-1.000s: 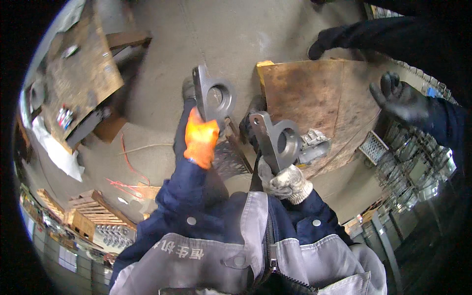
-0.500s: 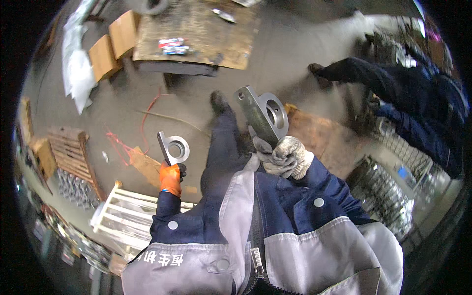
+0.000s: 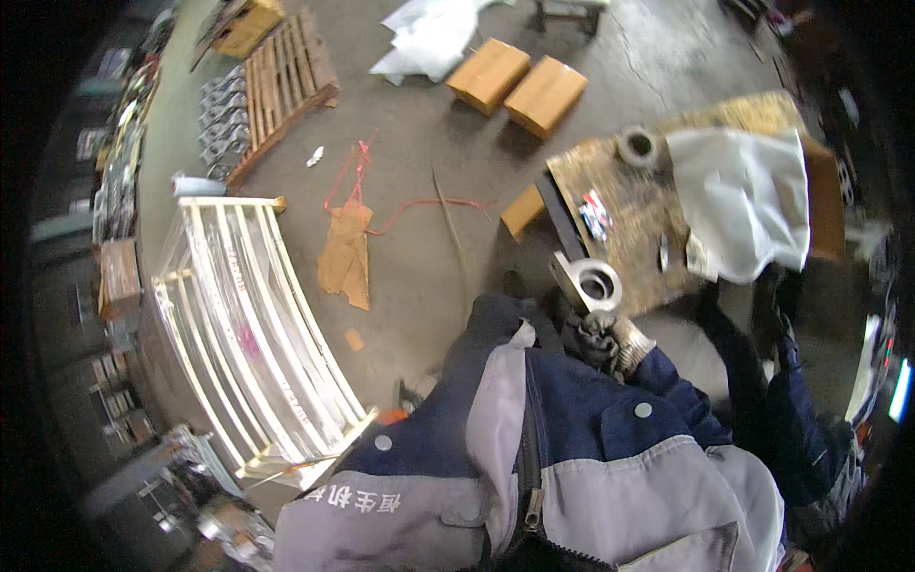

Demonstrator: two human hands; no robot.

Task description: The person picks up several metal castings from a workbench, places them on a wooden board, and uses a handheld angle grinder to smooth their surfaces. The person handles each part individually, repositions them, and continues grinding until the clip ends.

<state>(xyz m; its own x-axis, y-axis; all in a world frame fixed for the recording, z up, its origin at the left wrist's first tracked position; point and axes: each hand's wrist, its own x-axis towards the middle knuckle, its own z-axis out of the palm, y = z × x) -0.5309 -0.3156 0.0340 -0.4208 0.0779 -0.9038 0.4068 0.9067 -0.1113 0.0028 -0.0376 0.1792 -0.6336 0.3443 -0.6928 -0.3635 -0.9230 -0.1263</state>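
Note:
My right hand [image 3: 595, 345], in a grey glove with a cream knitted cuff, is closed round the lower end of a metal bracket [image 3: 576, 273]. The bracket has a flat arm and a thick round ring with a hole through it; it is held upright before the worktable's near edge. Of my left hand [image 3: 391, 417] only a scrap of orange glove shows at the left edge of my jacket. Its fingers are hidden, and a small greyish shape beside it is too covered to make out.
Ahead right, a wooden-topped table [image 3: 634, 238] bears a metal ring [image 3: 638, 147] and white sheeting [image 3: 743, 200]. Two cartons [image 3: 545, 95] stand beyond. White slatted crates [image 3: 257, 324] are at left, cardboard [image 3: 345, 253] and red strapping [image 3: 429, 202] on the floor. Another person's sleeve [image 3: 796, 405] shows at right.
My view has swung left, bringing the crates and table across to the right. My left hand, earlier showing a ringed bracket in its orange glove, is now mostly hidden. My right hand keeps its bracket.

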